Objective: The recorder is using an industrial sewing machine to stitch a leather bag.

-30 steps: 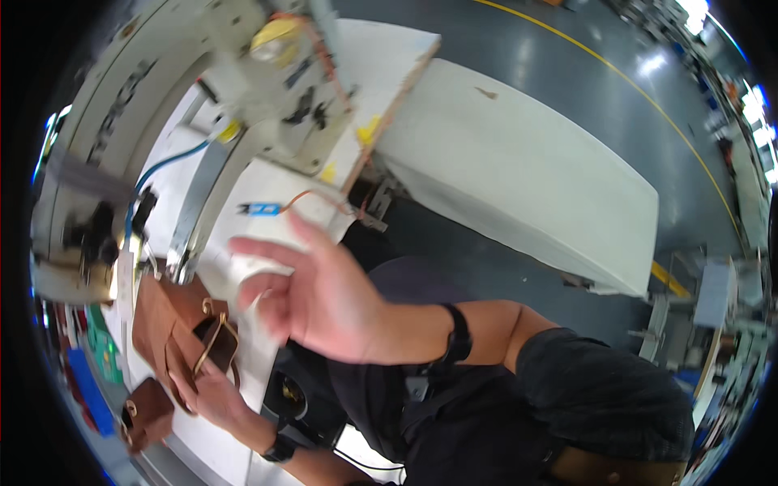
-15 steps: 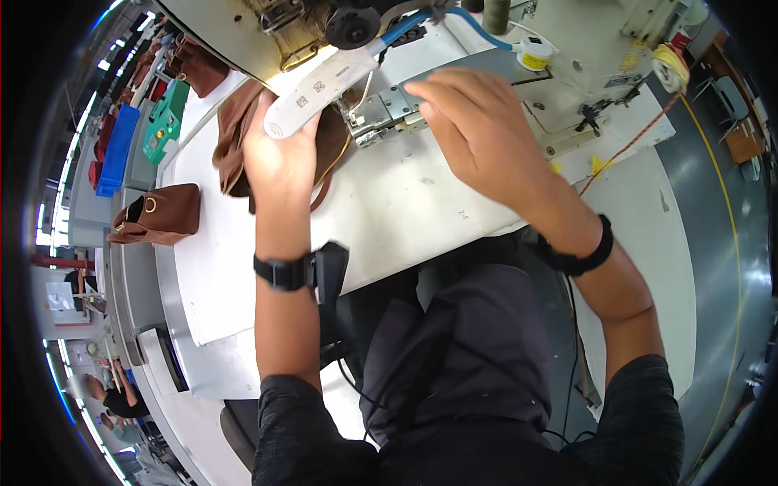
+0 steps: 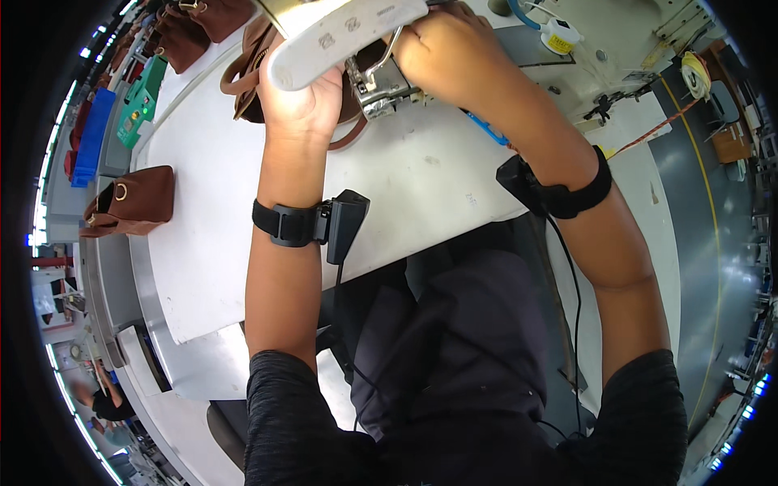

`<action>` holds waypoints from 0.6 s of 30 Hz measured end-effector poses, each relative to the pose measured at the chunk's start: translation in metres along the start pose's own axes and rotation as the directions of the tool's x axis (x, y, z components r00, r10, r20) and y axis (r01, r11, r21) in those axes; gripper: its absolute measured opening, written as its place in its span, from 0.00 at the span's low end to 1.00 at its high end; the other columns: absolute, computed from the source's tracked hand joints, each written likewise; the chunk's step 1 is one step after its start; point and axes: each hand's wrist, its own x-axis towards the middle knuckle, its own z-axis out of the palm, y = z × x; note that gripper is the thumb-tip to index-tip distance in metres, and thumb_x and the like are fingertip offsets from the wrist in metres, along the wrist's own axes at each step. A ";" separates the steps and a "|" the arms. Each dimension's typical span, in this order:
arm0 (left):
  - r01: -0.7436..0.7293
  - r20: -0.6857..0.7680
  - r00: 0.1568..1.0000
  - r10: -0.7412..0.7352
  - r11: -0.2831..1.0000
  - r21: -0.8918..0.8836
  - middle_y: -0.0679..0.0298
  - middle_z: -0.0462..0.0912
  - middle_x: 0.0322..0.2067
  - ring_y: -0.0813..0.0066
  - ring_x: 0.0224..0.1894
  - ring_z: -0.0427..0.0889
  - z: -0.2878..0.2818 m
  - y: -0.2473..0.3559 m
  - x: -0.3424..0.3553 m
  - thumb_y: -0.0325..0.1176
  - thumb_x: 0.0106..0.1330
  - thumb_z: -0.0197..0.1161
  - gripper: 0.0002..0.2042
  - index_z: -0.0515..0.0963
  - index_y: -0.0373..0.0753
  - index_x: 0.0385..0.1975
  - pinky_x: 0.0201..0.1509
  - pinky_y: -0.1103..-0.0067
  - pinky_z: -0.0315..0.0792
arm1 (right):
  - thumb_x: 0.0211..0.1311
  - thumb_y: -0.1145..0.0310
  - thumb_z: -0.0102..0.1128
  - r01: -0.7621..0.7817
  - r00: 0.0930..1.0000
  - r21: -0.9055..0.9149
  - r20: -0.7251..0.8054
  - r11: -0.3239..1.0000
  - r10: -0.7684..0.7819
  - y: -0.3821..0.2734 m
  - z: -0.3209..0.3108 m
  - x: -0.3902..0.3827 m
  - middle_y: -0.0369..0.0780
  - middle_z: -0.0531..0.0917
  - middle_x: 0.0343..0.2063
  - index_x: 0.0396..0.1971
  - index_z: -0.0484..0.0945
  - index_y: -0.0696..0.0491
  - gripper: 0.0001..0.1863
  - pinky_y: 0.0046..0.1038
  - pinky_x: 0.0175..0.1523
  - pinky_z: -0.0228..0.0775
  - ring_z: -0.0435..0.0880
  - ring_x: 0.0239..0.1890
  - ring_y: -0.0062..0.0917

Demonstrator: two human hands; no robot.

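Note:
A brown leather handbag (image 3: 245,104) lies under the sewing machine's white lamp arm (image 3: 348,36), its strap (image 3: 350,136) curving out on the near side. My left hand (image 3: 301,104) rests against the bag, palm partly showing; the lamp arm hides its fingers. Just right of the needle area, above the metal sewing bed (image 3: 382,91), is my right hand (image 3: 446,49). Its back faces me and its fingers bend away at the top edge, so what they hold, if anything, is hidden. A slim blue tool (image 3: 485,125) shows beside my right forearm.
Another brown handbag (image 3: 138,199) stands at the left on the white table (image 3: 219,251). Farther back are more brown bags (image 3: 182,36), a green machine (image 3: 142,101) and a blue bin (image 3: 93,138). A white bottle with a yellow label (image 3: 559,36) stands at the right.
The view has shifted, and both hands appear higher in it. My right hand has moved forward to the machine head, its fingers passing from sight. The blue tool now shows by the right forearm.

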 end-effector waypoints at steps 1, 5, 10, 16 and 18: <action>-0.006 -0.026 1.000 0.007 0.999 0.033 0.54 0.78 0.61 0.57 0.66 0.74 0.001 0.002 -0.002 0.39 0.79 0.50 0.19 0.71 0.33 0.61 0.71 0.56 0.69 | 0.61 0.67 0.58 -0.065 0.996 0.078 -0.061 0.995 0.070 -0.001 0.000 0.000 0.53 0.85 0.31 0.30 0.83 0.60 0.11 0.49 0.46 0.77 0.84 0.36 0.51; 0.033 -0.122 0.992 -0.027 0.998 0.049 0.53 0.73 0.65 0.53 0.70 0.69 0.008 0.009 -0.014 0.40 0.79 0.49 0.22 0.67 0.34 0.66 0.75 0.53 0.63 | 0.63 0.66 0.56 -0.168 0.983 0.139 -0.057 0.976 0.177 -0.004 -0.002 0.001 0.56 0.85 0.36 0.33 0.83 0.60 0.12 0.52 0.52 0.75 0.83 0.44 0.55; 0.030 -0.176 0.984 -0.028 0.999 0.013 0.55 0.75 0.64 0.59 0.67 0.73 0.021 0.012 -0.040 0.42 0.82 0.47 0.22 0.68 0.32 0.65 0.76 0.59 0.61 | 0.64 0.66 0.57 -0.241 0.970 0.321 0.056 0.916 0.236 -0.008 -0.011 0.004 0.55 0.86 0.36 0.34 0.84 0.59 0.12 0.49 0.53 0.76 0.84 0.43 0.53; 0.033 -0.204 0.979 -0.026 0.999 0.032 0.54 0.67 0.70 0.54 0.74 0.65 0.030 0.015 -0.074 0.38 0.83 0.43 0.22 0.62 0.33 0.70 0.81 0.56 0.54 | 0.64 0.65 0.63 -0.313 0.949 0.472 0.120 0.824 0.292 -0.012 -0.024 0.001 0.53 0.87 0.35 0.32 0.84 0.60 0.12 0.46 0.51 0.76 0.85 0.42 0.51; 0.049 -0.221 0.974 -0.042 0.998 0.027 0.54 0.67 0.70 0.54 0.74 0.64 0.031 0.017 -0.079 0.39 0.83 0.44 0.22 0.62 0.34 0.70 0.81 0.56 0.54 | 0.64 0.63 0.64 -0.305 0.951 0.575 0.143 0.759 0.274 -0.012 -0.025 0.001 0.52 0.86 0.31 0.28 0.84 0.60 0.13 0.45 0.50 0.76 0.85 0.39 0.51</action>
